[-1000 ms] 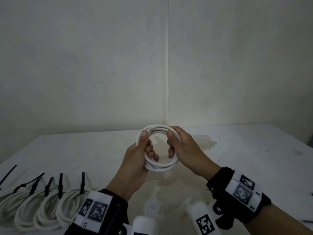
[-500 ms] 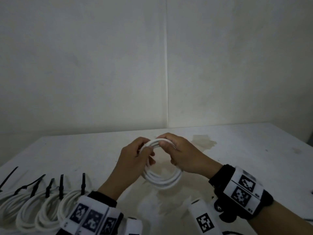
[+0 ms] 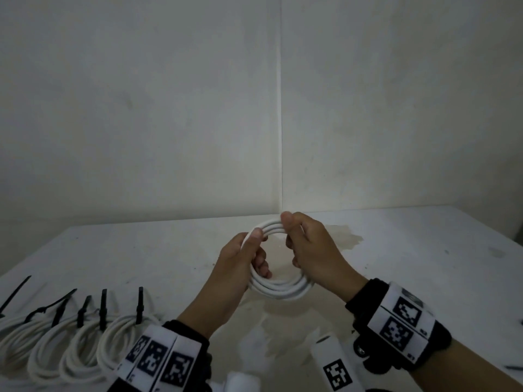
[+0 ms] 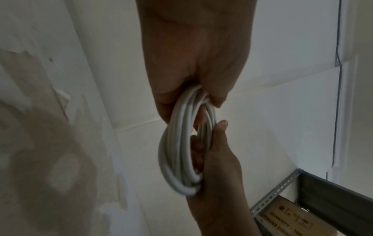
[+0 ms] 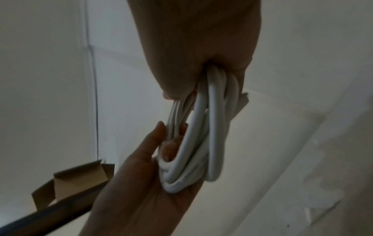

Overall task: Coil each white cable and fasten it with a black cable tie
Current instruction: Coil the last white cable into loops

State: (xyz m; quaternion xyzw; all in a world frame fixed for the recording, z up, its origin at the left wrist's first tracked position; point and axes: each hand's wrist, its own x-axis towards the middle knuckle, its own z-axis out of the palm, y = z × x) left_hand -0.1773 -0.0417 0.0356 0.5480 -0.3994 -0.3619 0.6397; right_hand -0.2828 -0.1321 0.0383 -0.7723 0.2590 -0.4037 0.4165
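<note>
A white cable (image 3: pixel 278 290) wound into a round coil of several loops is held above the table (image 3: pixel 424 264) between both hands. My left hand (image 3: pixel 243 258) grips the coil's left side, thumb on top and fingers curled through the ring. My right hand (image 3: pixel 308 247) grips the right and upper side, thumb pressing the loops at the top. The left wrist view shows the coil (image 4: pixel 181 151) edge-on between both hands. In the right wrist view the loops (image 5: pixel 197 143) hang from my right palm with my left hand below. No tie is on this coil.
Several coiled white cables (image 3: pixel 73 349), each bound with a black cable tie (image 3: pixel 140 304), lie in a row at the table's near left. A loose black tie (image 3: pixel 14 292) lies at the far left edge. Walls meet in a corner behind the table. A stain (image 3: pixel 342 236) marks the tabletop.
Both hands shifted their hold on the coil. The coil tipped from lying low back to facing up, with my right thumb now on its top arc.
</note>
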